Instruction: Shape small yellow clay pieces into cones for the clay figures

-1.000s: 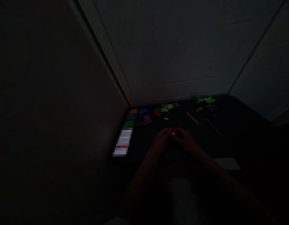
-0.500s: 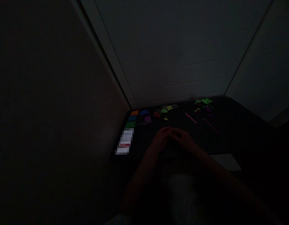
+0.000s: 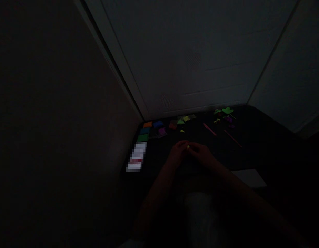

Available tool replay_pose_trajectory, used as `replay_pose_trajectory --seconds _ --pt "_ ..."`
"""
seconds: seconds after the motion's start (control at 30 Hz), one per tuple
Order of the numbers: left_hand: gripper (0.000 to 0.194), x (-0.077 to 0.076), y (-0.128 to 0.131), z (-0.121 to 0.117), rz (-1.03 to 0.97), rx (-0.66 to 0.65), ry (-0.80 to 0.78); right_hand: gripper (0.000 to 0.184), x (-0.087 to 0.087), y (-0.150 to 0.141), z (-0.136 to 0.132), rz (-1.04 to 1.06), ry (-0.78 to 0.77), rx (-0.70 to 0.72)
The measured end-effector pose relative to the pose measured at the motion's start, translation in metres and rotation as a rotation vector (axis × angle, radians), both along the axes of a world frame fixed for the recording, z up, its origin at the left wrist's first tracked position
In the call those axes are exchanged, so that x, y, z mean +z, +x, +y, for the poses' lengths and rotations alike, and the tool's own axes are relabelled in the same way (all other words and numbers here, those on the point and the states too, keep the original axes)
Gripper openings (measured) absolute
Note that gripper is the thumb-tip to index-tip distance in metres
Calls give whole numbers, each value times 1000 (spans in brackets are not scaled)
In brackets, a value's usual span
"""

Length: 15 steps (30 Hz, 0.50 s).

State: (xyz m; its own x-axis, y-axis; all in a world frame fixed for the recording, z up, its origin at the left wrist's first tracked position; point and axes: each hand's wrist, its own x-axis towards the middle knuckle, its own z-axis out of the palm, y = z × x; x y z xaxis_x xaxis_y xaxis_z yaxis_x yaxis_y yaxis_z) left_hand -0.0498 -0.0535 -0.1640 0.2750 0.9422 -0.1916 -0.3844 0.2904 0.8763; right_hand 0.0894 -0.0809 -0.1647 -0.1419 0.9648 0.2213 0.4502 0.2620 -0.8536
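I can't read a single word or number here. The pale sheet [image 3: 137, 156] at the left edge of the dark worktop [image 3: 265, 137] is blurred into coarse blocks, a reddish band crossing it, its content illegible. Any print on the coloured packets [image 3: 157, 124] is too small and dim.

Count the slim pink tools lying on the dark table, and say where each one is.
2. The knife-shaped tool lies beyond the right hand; the thin stick lies farther right, reaching nearer the person. The darkness may hide others.
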Motion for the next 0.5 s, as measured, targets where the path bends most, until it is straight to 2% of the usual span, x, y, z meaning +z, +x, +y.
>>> replay_pose_trajectory --seconds 0.5 --pt "24 0 0 -1 -12 12 5 34 2 0 -3 30 26 -55"
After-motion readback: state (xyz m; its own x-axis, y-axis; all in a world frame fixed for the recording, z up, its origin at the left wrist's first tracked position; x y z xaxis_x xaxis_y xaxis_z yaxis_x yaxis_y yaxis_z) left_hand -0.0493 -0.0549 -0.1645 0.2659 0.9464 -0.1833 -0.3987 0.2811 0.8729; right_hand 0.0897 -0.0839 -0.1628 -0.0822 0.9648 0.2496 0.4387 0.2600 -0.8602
